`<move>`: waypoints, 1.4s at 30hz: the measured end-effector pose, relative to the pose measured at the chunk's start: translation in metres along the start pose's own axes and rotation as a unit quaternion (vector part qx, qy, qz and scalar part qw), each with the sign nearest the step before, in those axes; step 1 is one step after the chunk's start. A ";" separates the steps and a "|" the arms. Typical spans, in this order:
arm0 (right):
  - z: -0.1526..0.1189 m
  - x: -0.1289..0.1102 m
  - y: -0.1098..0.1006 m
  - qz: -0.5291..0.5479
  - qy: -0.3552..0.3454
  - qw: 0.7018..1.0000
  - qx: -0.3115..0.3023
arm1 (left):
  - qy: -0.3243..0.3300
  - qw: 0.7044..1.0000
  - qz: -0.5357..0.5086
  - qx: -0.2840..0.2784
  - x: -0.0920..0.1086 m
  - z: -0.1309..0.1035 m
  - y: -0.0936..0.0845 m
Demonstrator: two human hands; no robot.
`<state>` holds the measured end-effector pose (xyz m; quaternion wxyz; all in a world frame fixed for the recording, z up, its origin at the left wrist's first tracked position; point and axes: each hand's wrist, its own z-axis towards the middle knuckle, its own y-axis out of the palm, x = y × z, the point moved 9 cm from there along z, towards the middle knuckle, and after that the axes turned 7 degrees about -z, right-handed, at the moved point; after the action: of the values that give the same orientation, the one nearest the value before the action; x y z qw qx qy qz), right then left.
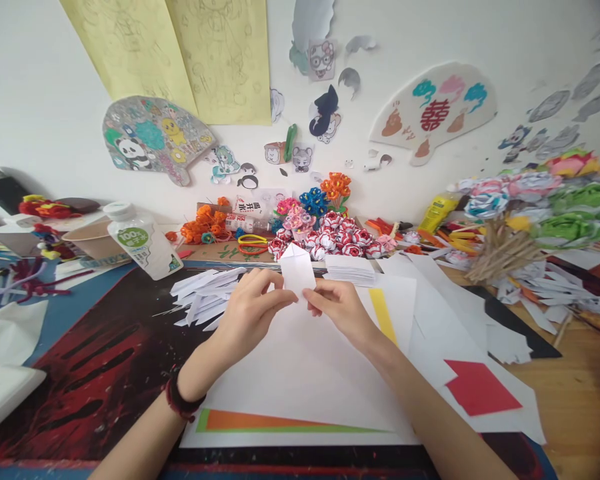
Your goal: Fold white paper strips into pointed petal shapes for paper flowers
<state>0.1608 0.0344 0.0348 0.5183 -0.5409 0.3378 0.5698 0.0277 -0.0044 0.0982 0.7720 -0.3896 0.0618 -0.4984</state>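
A small folded piece of white paper point(299, 270), its top creased to a point, stands upright between my two hands above a large white sheet point(310, 373). My right hand point(337, 303) pinches its lower right edge between thumb and fingers. My left hand point(257, 303) has thumb and forefinger drawn together at the paper's lower left edge. Left of my hands lies a loose heap of folded white paper strips point(203, 293). Just behind my right hand sits a neat stack of white paper pieces point(350, 270).
A white bottle point(143, 243) stands at the left beside a paper cup point(95, 241). Red-and-white paper flowers point(337, 237) crowd the back. A red paper piece point(480, 387) and white scraps lie right. Tied sticks point(503, 250) and a yellow bottle point(437, 212) are at the back right.
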 end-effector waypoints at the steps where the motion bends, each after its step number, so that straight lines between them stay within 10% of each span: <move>1: 0.000 0.000 0.000 0.003 -0.002 1.000 0.004 | -0.024 1.000 -0.012 0.003 -0.002 0.001 0.000; 17: 0.000 0.002 0.008 0.054 -0.017 0.998 0.000 | -0.346 0.895 -0.263 0.103 -0.048 -0.024 0.027; 42: -0.001 0.001 0.009 0.064 0.004 0.998 -0.009 | -0.373 0.869 -0.311 0.095 -0.057 -0.030 0.034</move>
<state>0.1530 0.0314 0.0323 0.4746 -0.5255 0.3684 0.6024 0.0093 0.0330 0.0380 0.5759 -0.4706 -0.4024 -0.5338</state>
